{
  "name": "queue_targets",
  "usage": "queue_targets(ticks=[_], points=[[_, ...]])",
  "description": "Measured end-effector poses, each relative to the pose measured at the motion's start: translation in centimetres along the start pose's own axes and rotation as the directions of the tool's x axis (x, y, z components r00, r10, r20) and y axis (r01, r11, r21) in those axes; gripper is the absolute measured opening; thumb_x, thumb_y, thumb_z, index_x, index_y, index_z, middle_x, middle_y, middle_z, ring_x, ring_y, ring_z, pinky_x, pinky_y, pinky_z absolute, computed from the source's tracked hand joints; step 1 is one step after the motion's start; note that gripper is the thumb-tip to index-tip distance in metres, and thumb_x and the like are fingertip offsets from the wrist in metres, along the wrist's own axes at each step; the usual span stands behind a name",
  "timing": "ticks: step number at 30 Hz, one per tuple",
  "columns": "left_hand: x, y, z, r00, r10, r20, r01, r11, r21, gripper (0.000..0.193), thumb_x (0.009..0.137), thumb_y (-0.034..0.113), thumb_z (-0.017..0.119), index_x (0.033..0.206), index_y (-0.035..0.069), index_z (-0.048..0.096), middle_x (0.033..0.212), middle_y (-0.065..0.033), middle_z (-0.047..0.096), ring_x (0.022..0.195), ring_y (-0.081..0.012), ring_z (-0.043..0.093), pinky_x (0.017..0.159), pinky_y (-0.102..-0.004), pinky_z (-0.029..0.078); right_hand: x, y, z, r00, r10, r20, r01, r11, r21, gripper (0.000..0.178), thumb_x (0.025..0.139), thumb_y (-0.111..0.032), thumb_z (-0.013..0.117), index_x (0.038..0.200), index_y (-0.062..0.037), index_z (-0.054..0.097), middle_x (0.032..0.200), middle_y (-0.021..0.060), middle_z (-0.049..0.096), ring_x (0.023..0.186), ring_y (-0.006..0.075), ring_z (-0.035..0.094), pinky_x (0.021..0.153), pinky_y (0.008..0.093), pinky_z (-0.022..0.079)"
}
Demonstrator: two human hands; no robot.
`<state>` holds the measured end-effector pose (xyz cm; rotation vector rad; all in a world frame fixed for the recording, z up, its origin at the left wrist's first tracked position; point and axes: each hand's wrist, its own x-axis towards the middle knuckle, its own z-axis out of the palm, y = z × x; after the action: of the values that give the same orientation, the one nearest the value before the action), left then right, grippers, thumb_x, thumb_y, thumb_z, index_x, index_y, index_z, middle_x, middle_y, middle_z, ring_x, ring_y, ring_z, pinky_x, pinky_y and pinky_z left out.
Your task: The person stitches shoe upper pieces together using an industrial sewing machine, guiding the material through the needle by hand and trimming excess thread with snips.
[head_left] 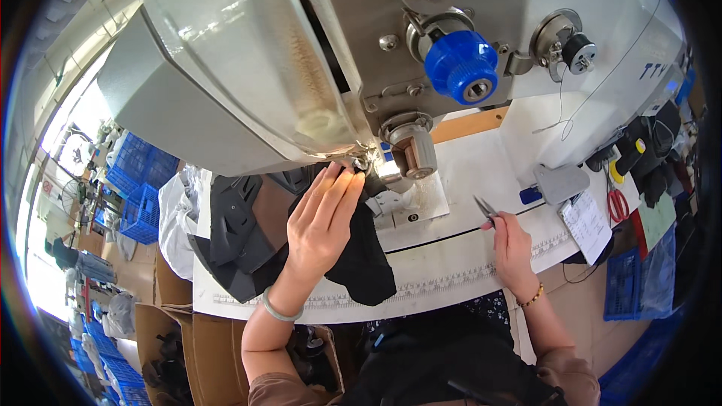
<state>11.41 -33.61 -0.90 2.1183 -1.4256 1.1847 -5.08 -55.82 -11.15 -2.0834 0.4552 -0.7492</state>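
Observation:
My left hand [322, 219] lies with straight fingers on a piece of black fabric [366, 259], its fingertips right by the needle area of a large white sewing machine [226, 53]. The fingers hide part of the cloth and the stitching spot. Other dark grey and black shaped pieces [239, 233] lie to the left of that hand. On the right, above the white table [444, 263], my right hand [511, 246] is closed around a pair of thread snips [486, 209], whose pointed blades face up and away from me.
A blue tension knob [460, 66] sticks out of the machine head. At the right lie a grey pad [562, 183], a written sheet [585, 227] and red-handled scissors [617, 204]. A ruler strip [451, 282] runs along the table's front. Cardboard boxes [214, 353] stand below left.

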Motion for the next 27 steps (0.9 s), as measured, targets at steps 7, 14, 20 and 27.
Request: queue_targets(ticks=[7, 14, 20, 27], points=[[-0.3, 0.3, -2.2, 0.982, -0.059, 0.182, 0.034, 0.99, 0.135, 0.042, 0.069, -0.003, 0.055, 0.111, 0.0, 0.058, 0.11, -0.0131, 0.058, 0.105, -0.0311, 0.057, 0.092, -0.0398, 0.046, 4.2, -5.4, 1.4, 0.832, -0.551, 0.063, 0.542, 0.832, 0.116, 0.022, 0.073, -0.002, 0.065, 0.092, -0.0069, 0.058, 0.075, 0.007, 0.055, 0.06, 0.0226, 0.052, 0.052, 0.0306, 0.041], [-0.2, 3.3, -2.3, 0.942, -0.234, 0.24, 0.178, 0.956, 0.235, 0.046, 0.074, -0.002, 0.051, 0.119, 0.001, 0.055, 0.118, -0.0146, 0.055, 0.111, -0.0329, 0.052, 0.094, -0.0417, 0.044, 5.8, -7.9, 4.9, 0.755, -0.656, 0.016, 0.618, 0.719, 0.318, 0.032, 0.068, 0.004, 0.063, 0.096, -0.008, 0.052, 0.071, 0.0052, 0.056, 0.061, 0.0247, 0.055, 0.054, 0.0334, 0.043], [0.0, 7.0, -6.1, 0.836, -0.264, 0.481, 0.259, 0.963, 0.077, 0.046, 0.073, -0.003, 0.054, 0.119, -0.001, 0.054, 0.125, -0.0181, 0.05, 0.114, -0.0307, 0.051, 0.094, -0.0384, 0.044, 7.0, -4.4, 3.1, 0.794, -0.603, 0.083, 0.608, 0.785, -0.114, 0.029, 0.065, -0.003, 0.069, 0.089, -0.0058, 0.051, 0.07, 0.007, 0.056, 0.059, 0.0259, 0.056, 0.053, 0.0343, 0.043], [3.7, -1.7, -16.3, 0.583, -0.493, 0.646, 0.703, 0.704, -0.097, 0.039, 0.074, 0.016, 0.07, 0.107, -0.002, 0.062, 0.097, -0.0174, 0.066, 0.089, -0.0236, 0.064, 0.081, -0.0282, 0.047, 3.7, 1.0, -1.0, 0.871, -0.317, 0.375, 0.454, 0.811, -0.368, 0.029, 0.071, -0.022, 0.071, 0.086, -0.0035, 0.053, 0.08, 0.0107, 0.054, 0.074, 0.0282, 0.054, 0.064, 0.0343, 0.044]])
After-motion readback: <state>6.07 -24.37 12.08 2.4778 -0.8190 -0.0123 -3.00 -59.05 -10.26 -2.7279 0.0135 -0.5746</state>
